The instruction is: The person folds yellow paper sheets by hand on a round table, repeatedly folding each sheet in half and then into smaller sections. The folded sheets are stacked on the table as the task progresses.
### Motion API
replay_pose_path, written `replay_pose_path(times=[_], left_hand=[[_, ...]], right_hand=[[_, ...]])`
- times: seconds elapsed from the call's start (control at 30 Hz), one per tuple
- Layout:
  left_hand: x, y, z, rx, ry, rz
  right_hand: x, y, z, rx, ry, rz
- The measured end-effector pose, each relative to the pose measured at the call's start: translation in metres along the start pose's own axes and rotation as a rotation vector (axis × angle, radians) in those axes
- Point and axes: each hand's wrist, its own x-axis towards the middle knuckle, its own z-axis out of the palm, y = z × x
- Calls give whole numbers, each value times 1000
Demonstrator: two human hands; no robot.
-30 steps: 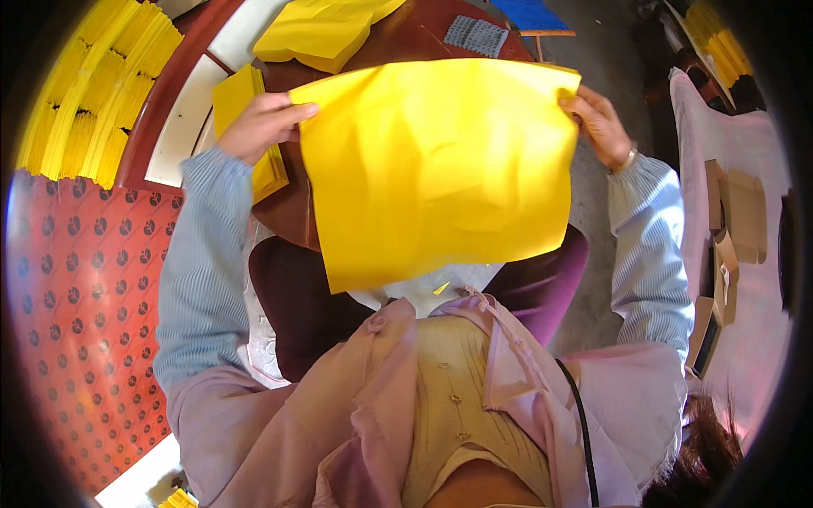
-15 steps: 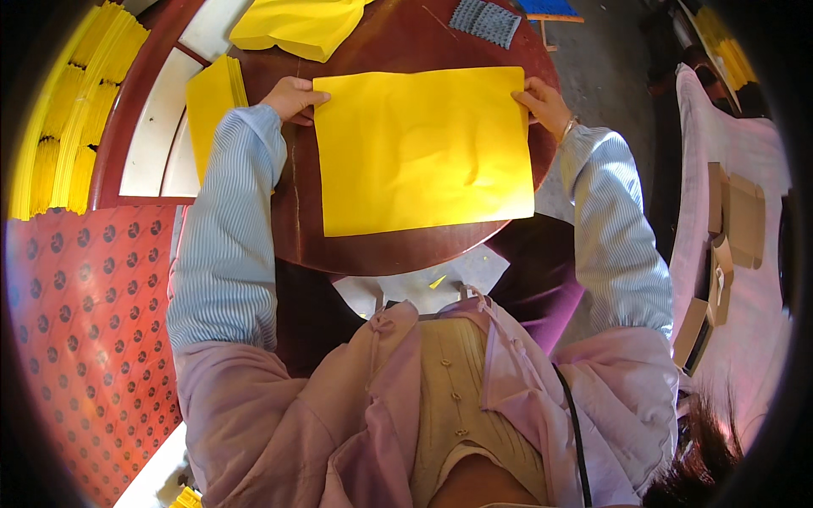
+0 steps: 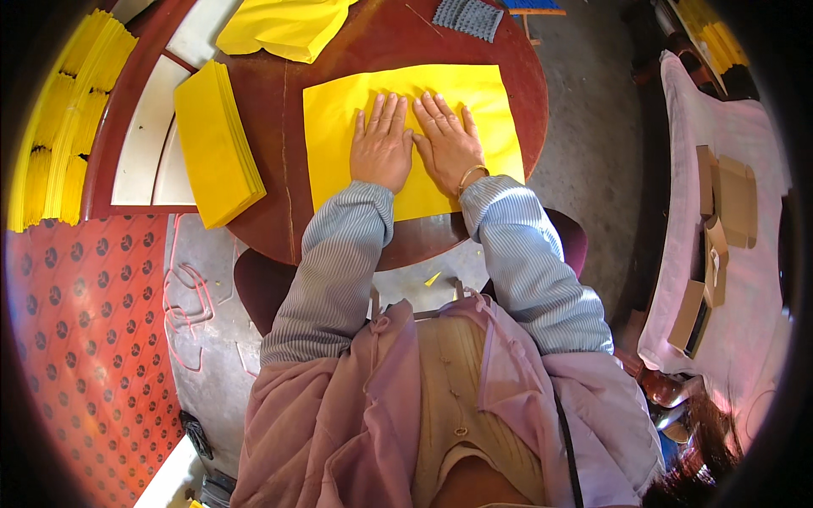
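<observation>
Yellow paper sheet (image 3: 339, 127): bright, plain, rectangular, lying flat on the round dark-red wooden counter (image 3: 381, 34), long side running left-right, w/ its near edge close to the counter's near rim. Surface looks smooth; a faint fold or crease line can't be made out. Both hands are on top of it, approx. in the middle: left hand (image 3: 382, 144) and right hand (image 3: 446, 140) lie palm-down, side by side, thumbs just touching or nearly so, fingers stretched out flat & pointing away from the person. Neither grips anything; they just press on the sheet. Right wrist has a thin gold bangle (image 3: 471, 173). Striped blue-grey sleeves cover the sheet's near edge between the wrists. Sheet sticks out beyond the hands on both sides, more on the left than the right. Left of it, apart, a neat stack of yellow sheets (image 3: 216, 144) sits at the counter's left rim, partly overhanging. At the far side, a loose crumpled yellow sheet (image 3: 284, 25) and a grey textured pad (image 3: 467, 17), both well clear of the hands.
</observation>
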Motion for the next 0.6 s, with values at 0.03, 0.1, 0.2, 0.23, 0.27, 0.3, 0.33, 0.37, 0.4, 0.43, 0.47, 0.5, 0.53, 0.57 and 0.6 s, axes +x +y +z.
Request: replay_pose_path(times=[0.03,0.1,0.2,0.23,0.27,0.3,0.33,0.37,0.4,0.43,0.47,0.5,0.53,0.57,0.6], left_hand=[[1,0,-1,25,-37,-9],[0,-1,-7,6,-60,-25],[-6,-7,-18,27,-59,-118],[-8,-12,-21,42,-27,-156],[-9,-15,-21,58,-35,-167],[-11,-18,-21,80,-15,-172],[-12,-20,-20,93,-32,-193],[-13,-22,-18,99,1,-176],[-14,-23,-16,95,1,-175],[-13,-23,-15,79,14,-170],[-12,-25,-14,77,-7,-160],[-9,-28,-15,65,-13,-147],[-7,-33,-17,58,-20,-133],[-3,-39,-20,65,-23,-100],[1,-46,-22,69,-34,-68]], right_hand=[[1,4,-3,28,-11,-12],[-1,14,-13,20,-45,34],[-4,44,-30,-34,-90,129],[-4,53,-32,-99,-122,185],[-4,58,-32,-109,-163,220],[-4,63,-31,-59,-124,192],[-5,64,-29,-60,-128,198],[-5,65,-28,-38,-144,195],[-5,66,-27,-51,-144,208],[-6,64,-27,-42,-151,214],[-5,62,-28,-30,-130,202],[-4,59,-30,-51,-163,239],[-5,54,-31,-68,-171,261],[-5,48,-33,-100,-195,297],[-7,40,-33,-84,-197,333]])
